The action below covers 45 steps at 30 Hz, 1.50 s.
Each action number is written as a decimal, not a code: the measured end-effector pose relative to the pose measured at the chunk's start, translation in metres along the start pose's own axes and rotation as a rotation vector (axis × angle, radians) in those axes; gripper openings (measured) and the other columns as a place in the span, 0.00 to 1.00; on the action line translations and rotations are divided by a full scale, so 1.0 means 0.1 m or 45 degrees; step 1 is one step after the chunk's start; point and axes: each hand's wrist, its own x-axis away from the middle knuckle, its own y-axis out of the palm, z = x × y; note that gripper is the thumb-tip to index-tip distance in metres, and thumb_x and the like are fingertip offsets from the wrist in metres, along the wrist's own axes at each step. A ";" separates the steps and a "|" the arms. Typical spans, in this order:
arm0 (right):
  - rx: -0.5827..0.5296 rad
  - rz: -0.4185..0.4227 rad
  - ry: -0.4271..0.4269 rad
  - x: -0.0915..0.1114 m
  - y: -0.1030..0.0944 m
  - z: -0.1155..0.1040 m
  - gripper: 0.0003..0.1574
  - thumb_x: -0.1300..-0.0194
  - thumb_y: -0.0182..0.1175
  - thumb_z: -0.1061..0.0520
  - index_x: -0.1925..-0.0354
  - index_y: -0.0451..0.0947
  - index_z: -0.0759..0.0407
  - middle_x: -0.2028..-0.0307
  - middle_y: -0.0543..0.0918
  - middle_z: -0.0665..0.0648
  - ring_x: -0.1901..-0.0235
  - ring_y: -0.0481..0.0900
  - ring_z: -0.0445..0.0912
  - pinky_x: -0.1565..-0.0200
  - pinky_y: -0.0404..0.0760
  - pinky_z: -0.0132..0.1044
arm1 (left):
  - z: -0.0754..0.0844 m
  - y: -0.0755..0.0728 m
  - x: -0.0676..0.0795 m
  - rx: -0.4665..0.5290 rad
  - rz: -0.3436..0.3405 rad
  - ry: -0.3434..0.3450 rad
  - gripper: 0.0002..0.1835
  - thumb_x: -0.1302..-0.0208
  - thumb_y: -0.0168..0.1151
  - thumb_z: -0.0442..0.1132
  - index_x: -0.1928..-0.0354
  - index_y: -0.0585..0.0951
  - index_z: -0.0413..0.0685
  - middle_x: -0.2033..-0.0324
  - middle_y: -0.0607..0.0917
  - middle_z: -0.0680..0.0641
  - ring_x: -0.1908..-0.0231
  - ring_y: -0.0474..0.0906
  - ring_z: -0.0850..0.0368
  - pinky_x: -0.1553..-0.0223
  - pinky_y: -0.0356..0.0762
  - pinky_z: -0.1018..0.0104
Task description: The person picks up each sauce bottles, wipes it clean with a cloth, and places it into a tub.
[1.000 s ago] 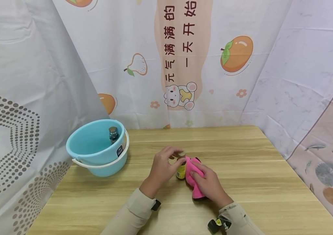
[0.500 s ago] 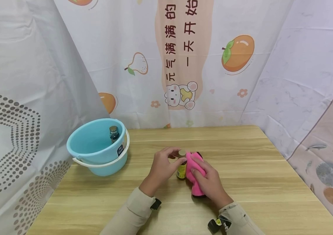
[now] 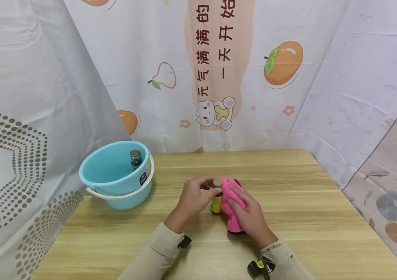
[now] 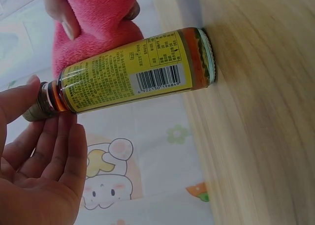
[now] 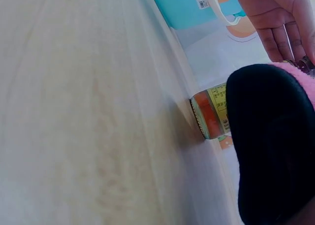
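Note:
A glass bottle [image 3: 216, 204] with a yellow label and a gold-coloured cap stands upright on the wooden table. My left hand [image 3: 195, 194] pinches it at the cap and neck between thumb and fingers. In the left wrist view the bottle's label [image 4: 157, 78] shows a barcode, and reddish contents show near its base. A pink fluffy cloth [image 3: 230, 200] with black edging is in my right hand [image 3: 250, 216], held along the bottle's right side. Seen from the right wrist, the cloth's black part [image 5: 273, 141] covers much of the bottle [image 5: 209, 114].
A light blue bucket [image 3: 114, 198] with a white handle [image 3: 128, 195] stands at the table's left rear. Inside it is another capped bottle [image 3: 135, 160]. A printed curtain [image 3: 170, 109] hangs right behind the table's back edge.
My right hand has moved the pink cloth slightly up along the bottle, nearer the cap. My left hand has kept its hold on the bottle's top.

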 end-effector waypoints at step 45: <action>0.169 -0.058 0.187 0.00 0.01 0.01 0.27 0.28 0.66 0.53 0.34 0.79 0.36 0.42 0.83 0.52 0.59 0.81 0.45 0.60 0.83 0.35 | 0.07 0.00 0.00 -0.033 0.097 -0.023 0.17 0.40 0.78 0.46 0.52 0.88 0.47 0.61 0.91 0.51 0.61 0.88 0.62 0.59 0.89 0.64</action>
